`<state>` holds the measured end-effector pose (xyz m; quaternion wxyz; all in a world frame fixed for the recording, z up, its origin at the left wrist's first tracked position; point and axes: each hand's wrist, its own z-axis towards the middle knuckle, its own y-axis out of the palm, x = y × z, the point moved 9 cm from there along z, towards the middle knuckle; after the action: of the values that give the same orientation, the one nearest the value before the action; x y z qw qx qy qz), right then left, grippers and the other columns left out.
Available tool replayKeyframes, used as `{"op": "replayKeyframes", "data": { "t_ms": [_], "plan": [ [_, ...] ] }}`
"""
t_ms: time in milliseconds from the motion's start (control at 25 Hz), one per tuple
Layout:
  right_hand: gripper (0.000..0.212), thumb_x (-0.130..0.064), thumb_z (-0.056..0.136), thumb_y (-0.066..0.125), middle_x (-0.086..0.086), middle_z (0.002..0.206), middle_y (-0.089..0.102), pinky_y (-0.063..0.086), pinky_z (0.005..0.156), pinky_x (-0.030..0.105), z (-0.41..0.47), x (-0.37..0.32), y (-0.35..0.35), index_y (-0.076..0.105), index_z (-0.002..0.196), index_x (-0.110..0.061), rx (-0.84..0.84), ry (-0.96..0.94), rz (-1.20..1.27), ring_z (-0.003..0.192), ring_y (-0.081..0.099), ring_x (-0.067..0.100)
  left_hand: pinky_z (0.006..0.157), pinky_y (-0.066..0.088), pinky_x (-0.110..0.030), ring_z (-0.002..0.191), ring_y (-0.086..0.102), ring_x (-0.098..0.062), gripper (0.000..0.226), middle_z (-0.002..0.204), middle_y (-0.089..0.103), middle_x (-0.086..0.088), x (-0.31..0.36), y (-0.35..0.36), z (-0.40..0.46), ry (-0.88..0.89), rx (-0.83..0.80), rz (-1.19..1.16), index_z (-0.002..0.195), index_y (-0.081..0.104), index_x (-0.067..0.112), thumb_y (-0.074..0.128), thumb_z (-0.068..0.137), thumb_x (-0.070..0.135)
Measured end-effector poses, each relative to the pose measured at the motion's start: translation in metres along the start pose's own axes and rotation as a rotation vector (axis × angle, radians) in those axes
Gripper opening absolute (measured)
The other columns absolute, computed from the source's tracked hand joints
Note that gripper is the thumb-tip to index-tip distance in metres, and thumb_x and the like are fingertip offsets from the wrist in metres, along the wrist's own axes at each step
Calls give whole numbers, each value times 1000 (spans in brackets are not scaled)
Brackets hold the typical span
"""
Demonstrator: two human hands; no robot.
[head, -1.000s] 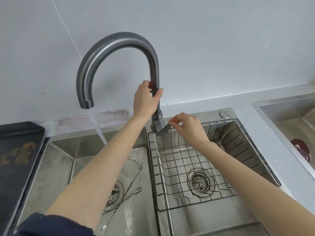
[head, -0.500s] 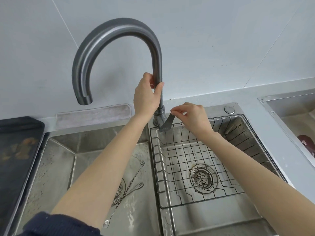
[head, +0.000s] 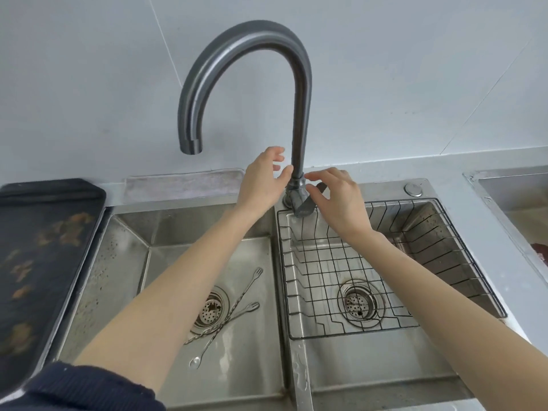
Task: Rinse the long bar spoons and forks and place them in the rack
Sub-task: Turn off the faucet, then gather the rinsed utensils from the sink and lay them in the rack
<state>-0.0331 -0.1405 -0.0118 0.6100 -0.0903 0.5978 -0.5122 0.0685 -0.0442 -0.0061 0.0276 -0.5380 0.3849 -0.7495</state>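
Two long twisted-stem bar utensils (head: 234,311) lie crossed on the floor of the left basin (head: 124,241), over its drain. Their fork ends point up-right and a small spoon bowl (head: 194,362) lies nearer me. A black wire rack (head: 355,332) sits in the right basin and holds nothing. My left hand (head: 261,182) is spread open just left of the faucet pipe (head: 301,114), not gripping it. My right hand (head: 338,197) hovers over the faucet lever (head: 305,206) with loosened fingers. No water runs from the spout.
A dark tray (head: 44,247) with brown stains lies on the counter to the left. Another steel sink (head: 519,197) is at the far right. A grey mat (head: 184,185) lies against the wall behind the left basin.
The water stream stopped. My left hand let go of the faucet pipe and opened. My right hand loosened its pinch on the lever.
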Motion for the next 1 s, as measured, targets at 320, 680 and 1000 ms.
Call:
{"op": "replayKeyframes", "data": {
  "t_ms": [320, 680, 1000],
  "plan": [
    [26, -14, 90, 50, 6, 112, 67, 48, 92, 39, -45, -36, 46, 65, 111, -15, -204, 21, -3, 107, 58, 25, 94, 40, -28, 112, 55, -22, 35, 125, 58, -9, -70, -24, -65, -69, -195, 231, 123, 49, 8, 50, 90, 19],
    [33, -13, 92, 42, 8, 118, 61, 48, 87, 40, -97, -69, 135, 57, 121, -15, -479, -12, -205, 112, 54, 28, 99, 42, -39, 116, 53, -25, 37, 129, 55, -8, -176, -44, -134, -167, -422, 396, 125, 47, 11, 47, 89, 21],
    [33, -12, 90, 42, 8, 122, 59, 47, 89, 40, -131, -64, 209, 58, 119, -16, -667, 176, -189, 111, 56, 29, 89, 44, -39, 110, 53, -28, 30, 121, 55, -11, -248, -51, -166, -247, -523, 488, 118, 50, 10, 47, 90, 20]
  ]
}}
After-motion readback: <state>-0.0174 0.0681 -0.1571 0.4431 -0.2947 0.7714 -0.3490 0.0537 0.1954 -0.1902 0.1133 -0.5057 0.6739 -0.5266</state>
